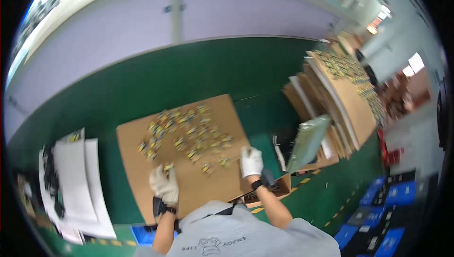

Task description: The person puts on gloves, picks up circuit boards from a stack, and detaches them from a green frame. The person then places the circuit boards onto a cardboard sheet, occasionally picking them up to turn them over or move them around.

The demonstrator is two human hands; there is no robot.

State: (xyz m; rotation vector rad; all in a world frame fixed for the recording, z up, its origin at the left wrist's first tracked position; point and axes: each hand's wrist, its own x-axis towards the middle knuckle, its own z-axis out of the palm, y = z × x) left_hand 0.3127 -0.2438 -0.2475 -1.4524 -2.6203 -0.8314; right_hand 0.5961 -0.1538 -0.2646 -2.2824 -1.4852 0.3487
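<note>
A brown cardboard sheet (198, 195) lies on the green surface before me. Spread over its far and middle parts are several small components (163, 121) in yellow, black and silver, some bunched together and others apart. My left hand (164, 186), in a white glove, is over the sheet's near left part. Its fingertips close around one small component (168, 166). My right hand (251, 162), also gloved in white, is at the sheet's right edge with its fingers curled together. Whatever those fingers may hold is too small and blurred to name. Dark bands circle both wrists.
White sheets (75, 181) lie at the left, beside dark items. Stacked cardboard (331, 101) bearing more components leans at the right, near a pale green panel (308, 142). An open box (282, 186) and a blue bin (142, 235) are close to me. Blue-and-black boxes (399, 194) stand lower right.
</note>
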